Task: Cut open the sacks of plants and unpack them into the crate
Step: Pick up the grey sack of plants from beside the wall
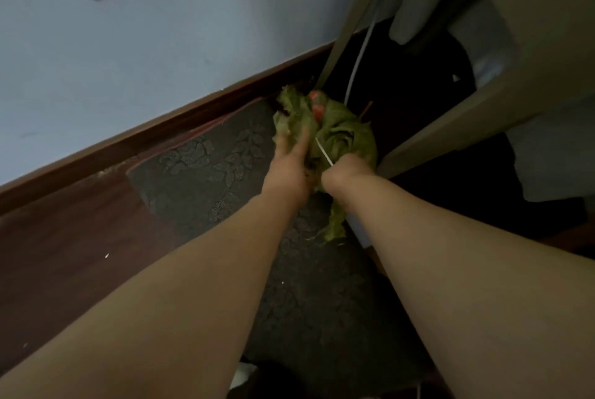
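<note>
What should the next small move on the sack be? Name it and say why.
Probably draw the blade through the mesh. The left hand grips the green sack, the right hand holds what looks like a thin blade against it, and the sack seems only partly open, with something red showing at its far end.

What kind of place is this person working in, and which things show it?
Most likely a room in a home. A pale painted wall meets a dark wooden skirting board, a dark rug with a leaf pattern lies on the reddish floor, and a beige cupboard-like panel stands at the right.
</note>
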Demonstrator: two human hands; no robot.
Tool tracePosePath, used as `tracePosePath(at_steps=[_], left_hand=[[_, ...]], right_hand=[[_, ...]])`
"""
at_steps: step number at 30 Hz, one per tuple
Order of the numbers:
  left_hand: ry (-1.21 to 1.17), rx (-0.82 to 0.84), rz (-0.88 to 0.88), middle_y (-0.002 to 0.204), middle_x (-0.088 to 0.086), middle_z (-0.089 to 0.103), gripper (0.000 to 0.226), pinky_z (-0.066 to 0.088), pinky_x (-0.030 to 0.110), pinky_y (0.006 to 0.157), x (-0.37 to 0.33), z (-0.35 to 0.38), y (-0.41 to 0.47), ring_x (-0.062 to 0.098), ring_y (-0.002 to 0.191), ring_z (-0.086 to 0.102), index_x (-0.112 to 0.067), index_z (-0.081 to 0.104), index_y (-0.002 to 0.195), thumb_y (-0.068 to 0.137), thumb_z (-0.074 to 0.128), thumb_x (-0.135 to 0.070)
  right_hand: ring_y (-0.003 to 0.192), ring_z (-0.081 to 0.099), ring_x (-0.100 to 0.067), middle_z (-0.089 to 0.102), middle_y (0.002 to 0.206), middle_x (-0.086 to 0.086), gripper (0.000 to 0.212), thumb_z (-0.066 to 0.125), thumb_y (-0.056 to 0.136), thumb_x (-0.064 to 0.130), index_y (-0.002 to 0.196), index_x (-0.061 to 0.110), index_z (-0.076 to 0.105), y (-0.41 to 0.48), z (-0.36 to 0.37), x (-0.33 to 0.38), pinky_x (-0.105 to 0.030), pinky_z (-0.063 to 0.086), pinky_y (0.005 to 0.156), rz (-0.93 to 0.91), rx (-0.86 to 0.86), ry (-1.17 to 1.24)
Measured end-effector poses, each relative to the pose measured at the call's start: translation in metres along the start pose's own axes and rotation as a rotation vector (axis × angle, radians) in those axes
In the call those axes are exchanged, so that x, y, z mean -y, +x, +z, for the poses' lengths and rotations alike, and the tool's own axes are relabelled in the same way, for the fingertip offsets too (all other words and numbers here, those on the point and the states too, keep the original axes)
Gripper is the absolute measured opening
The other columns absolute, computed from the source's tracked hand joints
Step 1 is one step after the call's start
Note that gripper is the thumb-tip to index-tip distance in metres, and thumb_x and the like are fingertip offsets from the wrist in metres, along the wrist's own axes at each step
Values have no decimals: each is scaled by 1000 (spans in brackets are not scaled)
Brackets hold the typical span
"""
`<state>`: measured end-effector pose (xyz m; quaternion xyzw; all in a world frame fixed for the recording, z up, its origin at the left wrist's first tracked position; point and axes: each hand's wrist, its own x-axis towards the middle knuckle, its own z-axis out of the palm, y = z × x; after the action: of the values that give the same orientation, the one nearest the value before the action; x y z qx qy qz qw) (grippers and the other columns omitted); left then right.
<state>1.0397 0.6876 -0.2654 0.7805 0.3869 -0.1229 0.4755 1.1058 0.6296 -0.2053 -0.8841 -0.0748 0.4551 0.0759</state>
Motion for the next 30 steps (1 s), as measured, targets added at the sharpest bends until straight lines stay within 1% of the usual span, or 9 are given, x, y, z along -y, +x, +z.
tracePosePath(at_steps=[4,6,8,10,14,19,24,27,30], left_hand=[[365,149,79,158,-2,-18,73,33,36,111,21,4,10,24,145,18,-33,20,150,92,55,-7],[416,178,84,158,-4,-18,76,31,36,113,26,-1,15,23,145,16,-30,17,150,90,53,0],[411,173,96,159,-5,-16,78,28,38,115,28,-7,9,21,146,11,-29,16,151,89,50,3],[402,164,94,159,-6,-13,77,30,41,114,27,-12,-5,22,146,12,-31,15,151,90,50,0],[364,159,-4,160,-1,-2,72,31,43,112,15,-27,-43,26,145,17,-30,15,151,93,48,-4],[321,156,-70,159,5,15,63,30,42,113,-1,-52,-96,28,142,23,-21,21,150,94,48,-13],[207,107,-202,146,12,36,52,35,41,108,-1,-75,-161,31,133,36,-13,35,143,93,48,-14],[146,108,-294,141,14,39,51,38,42,105,13,-84,-206,33,129,40,-12,37,142,92,49,-14],[64,48,-386,135,11,44,44,41,40,102,32,-93,-247,30,124,45,-14,45,135,92,51,-16]], right_hand=[[115,51,-32,52,122,-19,32,43,98,12,126,-3,46,23,13,-4,-34,45,97,35,72,12],[89,52,-28,47,88,-14,16,41,99,13,96,0,49,30,13,-6,-28,47,74,50,104,15],[72,43,-22,32,73,-7,11,42,99,13,105,6,48,29,9,-8,-23,36,52,81,87,48],[76,43,-23,32,73,-6,30,44,97,10,126,1,47,23,4,-11,-26,38,57,68,28,66],[87,49,-27,49,93,-13,29,50,94,7,122,-1,52,-6,-15,-14,-29,40,70,39,-125,-9],[93,52,-29,47,84,-10,28,49,95,14,118,0,53,-56,-21,-7,-31,40,72,28,-88,-43],[112,52,-34,54,123,-17,33,48,96,15,125,0,53,-124,-6,1,-27,42,85,-73,-39,-46],[98,56,-30,57,106,-14,30,49,95,17,118,0,60,-165,12,2,-28,44,78,-106,58,-50],[97,60,-29,64,102,-13,23,55,89,16,105,5,67,-194,35,9,-37,51,86,-144,129,-38]])
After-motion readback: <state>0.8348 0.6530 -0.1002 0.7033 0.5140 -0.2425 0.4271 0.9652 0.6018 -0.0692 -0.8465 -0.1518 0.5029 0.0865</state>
